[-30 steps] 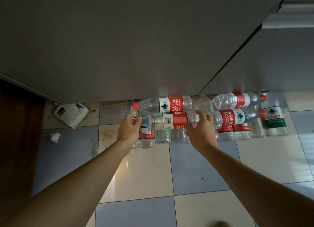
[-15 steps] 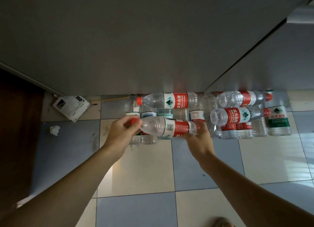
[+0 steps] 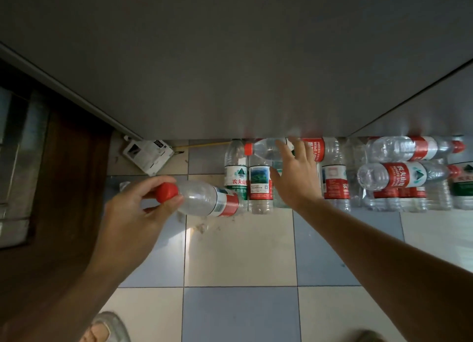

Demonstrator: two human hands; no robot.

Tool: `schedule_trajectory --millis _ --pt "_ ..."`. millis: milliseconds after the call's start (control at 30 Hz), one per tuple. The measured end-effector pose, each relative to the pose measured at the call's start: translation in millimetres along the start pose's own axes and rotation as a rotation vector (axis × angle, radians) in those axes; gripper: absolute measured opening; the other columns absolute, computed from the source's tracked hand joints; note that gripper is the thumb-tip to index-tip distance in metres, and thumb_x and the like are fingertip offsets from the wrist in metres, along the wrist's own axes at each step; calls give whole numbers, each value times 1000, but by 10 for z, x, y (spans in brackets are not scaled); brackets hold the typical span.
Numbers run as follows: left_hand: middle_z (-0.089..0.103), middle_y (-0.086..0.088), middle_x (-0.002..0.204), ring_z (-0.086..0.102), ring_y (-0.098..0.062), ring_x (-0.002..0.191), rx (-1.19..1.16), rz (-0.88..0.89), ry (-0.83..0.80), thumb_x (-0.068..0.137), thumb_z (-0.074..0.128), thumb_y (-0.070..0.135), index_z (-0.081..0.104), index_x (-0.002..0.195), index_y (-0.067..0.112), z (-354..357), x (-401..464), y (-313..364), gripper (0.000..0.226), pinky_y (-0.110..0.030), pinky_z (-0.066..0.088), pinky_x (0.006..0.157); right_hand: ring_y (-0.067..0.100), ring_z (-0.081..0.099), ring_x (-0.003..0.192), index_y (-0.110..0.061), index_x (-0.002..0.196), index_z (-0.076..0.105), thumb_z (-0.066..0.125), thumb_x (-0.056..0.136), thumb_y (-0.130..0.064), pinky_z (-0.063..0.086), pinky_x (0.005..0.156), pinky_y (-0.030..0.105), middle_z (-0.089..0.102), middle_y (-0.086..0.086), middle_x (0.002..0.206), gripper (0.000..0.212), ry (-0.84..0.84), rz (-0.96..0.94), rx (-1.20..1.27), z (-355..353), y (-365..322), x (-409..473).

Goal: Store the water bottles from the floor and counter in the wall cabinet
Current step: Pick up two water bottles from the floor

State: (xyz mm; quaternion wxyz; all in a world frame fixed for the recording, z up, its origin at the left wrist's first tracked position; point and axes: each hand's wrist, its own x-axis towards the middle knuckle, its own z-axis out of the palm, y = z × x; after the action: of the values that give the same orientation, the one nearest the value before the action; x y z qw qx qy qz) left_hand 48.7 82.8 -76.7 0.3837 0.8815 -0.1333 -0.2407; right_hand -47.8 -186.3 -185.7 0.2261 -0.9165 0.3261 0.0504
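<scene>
The left hand grips a bottle at its neck, with thumb and fingers curled around the red cap. The bottle lies roughly horizontal in the air above the floor, cap to the left, its base pointing right toward the stock of bottles. Its red and white label sits near the base end.

The right hand is open, fingers spread and extended. It reaches toward a lying bottle that rests on top of the standing bottles. The fingertips overlap this bottle in the view; whether they touch it cannot be told.

The bottle stock stands in a row on the tiled floor against the base of a grey cabinet front. On the left of the row stand a green-label bottle and a bottle with a blue picture label, side by side. To the right of the right hand stands a red-label bottle. Further right, two more bottles lie on top of the standing ones: an upper one and a lower one, both with caps pointing right.

A white box lies on the floor to the left of the row, beside the cabinet base. A slippered foot shows at the bottom edge.
</scene>
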Motion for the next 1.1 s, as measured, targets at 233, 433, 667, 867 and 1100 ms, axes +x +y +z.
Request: schedule_trajectory --millis 233,433,667,867,1100 --pt "62 5 113 56 5 100 104 129 60 83 75 20 67 118 16 113 58 -188 36 3 41 82 41 39 131 -24 151 38 75 89 -23 30 114 57 44 20 139 72 85 -91 -375 224 208 109" --pt "63 -1 117 60 -16 105 217 168 70 84 72 30 67 122 12 256 48 -357 43 -21 53 91 41 34 140 -20 143 44 76 86 -18 15 121 59 40 18 148 65 52 -93 -471 297 273 121" --pt "67 -13 112 66 -31 97 355 204 102 85 70 35 68 120 7 369 143 -495 45 -32 51 83 37 51 127 -13 138 52 85 79 -26 25 118 57 57 14 137 69 75 -178 -345 152 186 82" --pt "67 -15 109 62 -34 99 417 166 139 83 78 28 69 116 6 305 127 -599 40 -32 45 86 32 49 115 -18 128 56 81 79 -39 34 106 53 63 6 125 59 285 -180 90 -206 -266 -38" --pt "66 -13 113 60 -32 104 432 154 139 84 78 25 69 118 8 74 194 -701 40 -29 43 86 14 47 105 -46 113 40 93 65 -32 39 83 15 46 -10 116 72 44 -32 607 -139 -885 -82"
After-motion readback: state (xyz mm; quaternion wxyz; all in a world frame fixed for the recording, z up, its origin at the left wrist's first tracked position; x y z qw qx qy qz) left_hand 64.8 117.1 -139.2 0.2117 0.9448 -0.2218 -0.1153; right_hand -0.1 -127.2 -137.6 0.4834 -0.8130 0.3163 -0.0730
